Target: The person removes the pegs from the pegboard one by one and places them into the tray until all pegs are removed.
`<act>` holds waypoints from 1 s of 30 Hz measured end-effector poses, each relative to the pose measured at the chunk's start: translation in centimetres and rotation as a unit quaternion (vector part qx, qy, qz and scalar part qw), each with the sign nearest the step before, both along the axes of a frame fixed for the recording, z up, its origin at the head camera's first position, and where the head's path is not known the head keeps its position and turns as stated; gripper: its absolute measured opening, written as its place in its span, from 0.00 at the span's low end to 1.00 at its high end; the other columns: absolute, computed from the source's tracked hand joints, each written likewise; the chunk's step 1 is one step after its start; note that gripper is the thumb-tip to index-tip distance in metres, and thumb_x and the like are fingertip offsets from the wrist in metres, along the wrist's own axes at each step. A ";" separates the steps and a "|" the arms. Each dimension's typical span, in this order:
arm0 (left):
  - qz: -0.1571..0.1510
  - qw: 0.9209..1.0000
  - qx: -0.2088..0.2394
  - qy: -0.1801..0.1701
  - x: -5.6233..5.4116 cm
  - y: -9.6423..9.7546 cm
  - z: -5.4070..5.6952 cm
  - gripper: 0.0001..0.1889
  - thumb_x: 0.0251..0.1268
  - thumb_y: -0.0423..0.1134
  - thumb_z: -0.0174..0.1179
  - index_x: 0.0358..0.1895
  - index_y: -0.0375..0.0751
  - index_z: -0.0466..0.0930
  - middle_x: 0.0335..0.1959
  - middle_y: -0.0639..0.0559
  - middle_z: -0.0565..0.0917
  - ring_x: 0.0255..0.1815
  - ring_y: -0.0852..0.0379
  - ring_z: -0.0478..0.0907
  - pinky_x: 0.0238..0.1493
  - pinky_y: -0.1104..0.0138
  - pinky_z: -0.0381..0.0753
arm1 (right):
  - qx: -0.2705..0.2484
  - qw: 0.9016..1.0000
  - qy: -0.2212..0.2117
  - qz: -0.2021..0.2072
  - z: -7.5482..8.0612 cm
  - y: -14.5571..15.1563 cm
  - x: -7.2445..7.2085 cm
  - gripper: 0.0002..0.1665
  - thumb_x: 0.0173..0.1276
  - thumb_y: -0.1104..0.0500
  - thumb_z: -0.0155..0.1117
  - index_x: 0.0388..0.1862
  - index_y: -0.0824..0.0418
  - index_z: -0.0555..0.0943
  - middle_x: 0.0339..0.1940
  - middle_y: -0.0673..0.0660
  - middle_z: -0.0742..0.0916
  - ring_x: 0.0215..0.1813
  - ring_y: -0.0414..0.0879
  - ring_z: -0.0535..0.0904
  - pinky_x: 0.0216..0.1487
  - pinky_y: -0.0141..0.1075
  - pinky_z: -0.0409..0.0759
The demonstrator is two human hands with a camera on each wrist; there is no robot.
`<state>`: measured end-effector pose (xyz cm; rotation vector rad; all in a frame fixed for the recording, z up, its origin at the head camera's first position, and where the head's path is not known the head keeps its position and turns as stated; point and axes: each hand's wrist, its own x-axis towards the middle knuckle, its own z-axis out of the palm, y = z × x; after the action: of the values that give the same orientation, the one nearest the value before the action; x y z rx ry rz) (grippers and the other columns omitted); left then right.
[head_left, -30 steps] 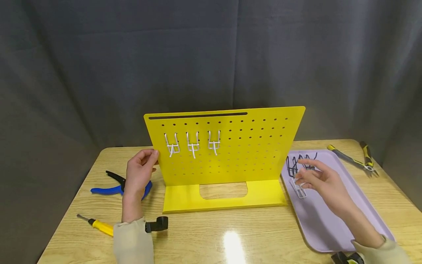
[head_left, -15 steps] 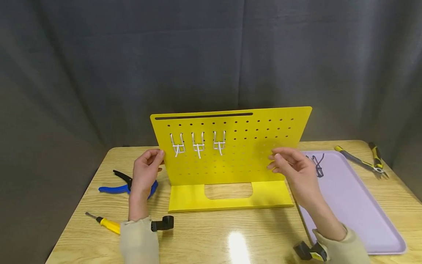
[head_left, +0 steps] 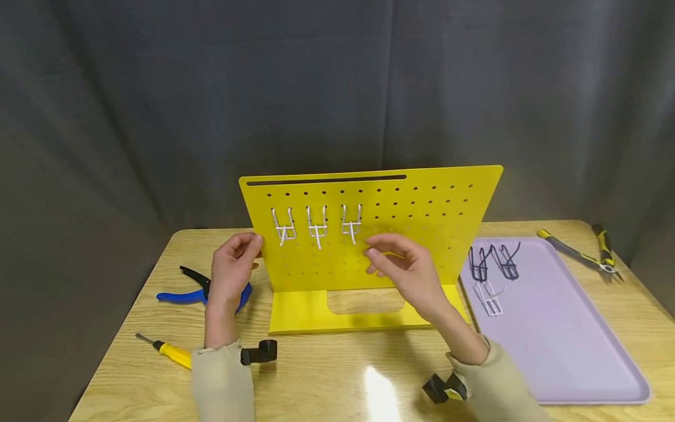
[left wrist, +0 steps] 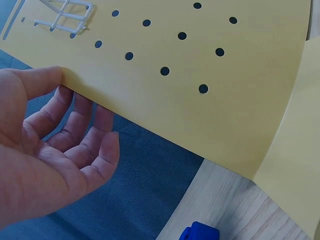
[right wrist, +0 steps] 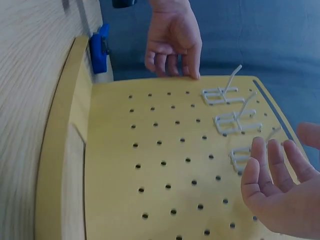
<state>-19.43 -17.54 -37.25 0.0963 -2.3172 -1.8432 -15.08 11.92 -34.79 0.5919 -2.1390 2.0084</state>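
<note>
A yellow pegboard (head_left: 453, 240) stands upright on its yellow base, with white wire hooks in its upper left part. The left hook (head_left: 285, 227), middle hook (head_left: 317, 227) and right hook (head_left: 351, 223) hang side by side. At the board's left edge, my left hand (head_left: 230, 269) pinches the sheet, thumb in front and fingers behind, as the left wrist view shows. My right hand (head_left: 408, 269) hovers before the board, just below and right of the right hook. Its fingers are loosely bent and nothing shows in them; in the right wrist view they partly cover that hook.
On the right, a lilac tray (head_left: 559, 340) holds black wire hooks (head_left: 479, 269) and a white wire hook (head_left: 491, 303). Pliers (head_left: 575, 255) lie beyond it. At left lie a blue-handled tool (head_left: 181, 298) and a yellow screwdriver (head_left: 174, 354). A dark curtain (head_left: 337, 88) hangs behind.
My right hand has moved left from above the tray to in front of the board, near the right hook. The left hand keeps its hold on the board's edge. The view has shifted slightly.
</note>
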 end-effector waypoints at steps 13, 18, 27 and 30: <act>-0.003 1.000 -0.003 -0.009 0.1 0.1 0.4 0.18 0.72 0.46 0.53 0.53 0.34 0.77 0.46 0.42 0.80 0.44 0.53 0.77 0.43 0.66 0.73 | 0.024 0.999 -0.003 0.034 0.6 -2.0 -1.1 0.15 0.70 0.65 0.59 0.54 0.70 0.77 0.47 0.65 0.84 0.38 0.60 0.82 0.39 0.44 0.80; -0.003 1.000 -0.002 -0.010 0.2 0.2 0.4 0.18 0.73 0.46 0.53 0.53 0.34 0.77 0.46 0.42 0.80 0.43 0.54 0.77 0.43 0.66 0.73 | 0.021 0.999 -0.015 0.032 0.5 -2.2 -1.4 0.14 0.72 0.64 0.57 0.52 0.69 0.79 0.47 0.65 0.84 0.36 0.53 0.83 0.38 0.42 0.80; -0.003 1.000 -0.006 -0.006 0.0 0.2 0.3 0.19 0.73 0.47 0.53 0.53 0.34 0.77 0.46 0.41 0.80 0.46 0.50 0.76 0.42 0.66 0.73 | 0.035 0.999 -0.020 0.027 0.6 -2.0 -1.8 0.13 0.72 0.64 0.58 0.51 0.68 0.80 0.49 0.63 0.84 0.37 0.53 0.83 0.38 0.39 0.80; 0.000 1.000 -0.008 -0.008 -0.1 0.0 0.2 0.20 0.72 0.47 0.53 0.53 0.34 0.77 0.46 0.42 0.80 0.47 0.48 0.76 0.43 0.66 0.73 | 0.040 0.999 -0.019 0.031 0.7 -1.9 -1.8 0.13 0.72 0.64 0.58 0.51 0.68 0.81 0.50 0.64 0.84 0.37 0.52 0.83 0.39 0.39 0.80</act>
<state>-19.48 -17.52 -37.03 0.1095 -2.3424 -1.8296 -16.92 10.00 -34.05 0.6442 -2.2600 1.9881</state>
